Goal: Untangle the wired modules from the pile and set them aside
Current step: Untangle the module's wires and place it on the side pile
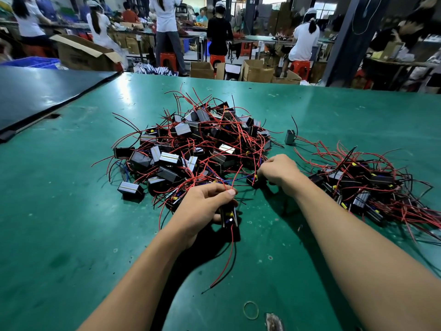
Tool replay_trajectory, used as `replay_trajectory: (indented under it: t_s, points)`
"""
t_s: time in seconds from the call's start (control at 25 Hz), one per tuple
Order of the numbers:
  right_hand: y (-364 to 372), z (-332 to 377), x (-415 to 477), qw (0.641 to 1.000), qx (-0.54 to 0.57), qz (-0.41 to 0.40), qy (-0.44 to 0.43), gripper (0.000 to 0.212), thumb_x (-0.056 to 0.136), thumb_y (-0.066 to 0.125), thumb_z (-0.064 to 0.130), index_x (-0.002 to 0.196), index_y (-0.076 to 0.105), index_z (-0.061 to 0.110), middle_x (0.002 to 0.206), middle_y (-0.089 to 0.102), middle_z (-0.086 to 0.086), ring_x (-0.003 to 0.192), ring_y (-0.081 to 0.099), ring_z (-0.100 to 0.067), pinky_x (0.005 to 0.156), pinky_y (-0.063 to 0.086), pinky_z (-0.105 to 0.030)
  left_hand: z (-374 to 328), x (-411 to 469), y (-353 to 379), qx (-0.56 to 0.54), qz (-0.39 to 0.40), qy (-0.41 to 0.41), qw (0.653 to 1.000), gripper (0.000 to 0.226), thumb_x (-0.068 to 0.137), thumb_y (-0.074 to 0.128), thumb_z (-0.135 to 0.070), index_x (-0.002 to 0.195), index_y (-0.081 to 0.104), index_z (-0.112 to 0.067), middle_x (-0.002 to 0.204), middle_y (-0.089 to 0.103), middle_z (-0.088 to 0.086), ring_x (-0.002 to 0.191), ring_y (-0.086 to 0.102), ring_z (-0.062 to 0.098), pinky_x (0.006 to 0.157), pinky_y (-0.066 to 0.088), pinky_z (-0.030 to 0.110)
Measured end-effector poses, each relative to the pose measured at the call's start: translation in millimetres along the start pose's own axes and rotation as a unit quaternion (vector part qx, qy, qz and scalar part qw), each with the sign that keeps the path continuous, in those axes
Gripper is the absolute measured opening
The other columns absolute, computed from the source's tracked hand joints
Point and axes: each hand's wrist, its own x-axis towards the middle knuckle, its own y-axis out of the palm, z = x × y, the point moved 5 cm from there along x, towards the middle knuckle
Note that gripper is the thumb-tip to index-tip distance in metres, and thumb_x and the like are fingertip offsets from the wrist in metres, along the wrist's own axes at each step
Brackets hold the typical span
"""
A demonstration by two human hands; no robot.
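Fingers (214,190) of the left hand (202,206) pinch a small black module (229,217) near the big pile (191,144). The right hand (279,170) grips another module (253,181) by the pile. A second heap (365,185) lies on the green surface (71,211), far right.

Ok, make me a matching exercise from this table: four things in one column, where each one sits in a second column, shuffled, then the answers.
Things
1. large tangled pile
2. smaller pile
3. lone module
4. rubber band

Places
A. near edge of the table, closest to the person
B. standing alone between the two piles
C. centre of the table
D. far right side of the table

Pairs: 1-C, 2-D, 3-B, 4-A
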Motion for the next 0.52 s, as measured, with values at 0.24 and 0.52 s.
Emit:
replay_trajectory:
  t_s: [0.24,0.52]
  points:
    - [-17.0,-14.7,-21.2,0.991,-0.020,0.133,-0.002,0.021,0.081,0.069,-0.002,0.092,0.069,0.017,0.088,0.065,-0.012,0.074,0.054,-0.023,0.059,0.041,-0.027,-1.0,0.0,-0.5,0.016,-0.005,-0.004,1.000,0.012,0.093,0.067,-0.018,0.093,0.073,-0.007,0.084,0.076,0.009,0.067,0.071,0.013,0.053,0.052,0.020]
    - [-34.8,-37.3,-52.7,0.959,-0.086,0.254,-0.094,0.032,0.084,0.066,-0.011,0.102,0.074,0.014,0.088,0.070,-0.006,0.070,0.060,-0.011,0.061,0.052,-0.023,-10.8,-0.9,-7.1,-0.017,-0.020,0.006,1.000,0.015,0.095,0.062,-0.018,0.093,0.072,-0.006,0.079,0.074,0.013,0.077,0.073,0.021,0.061,0.055,0.029]
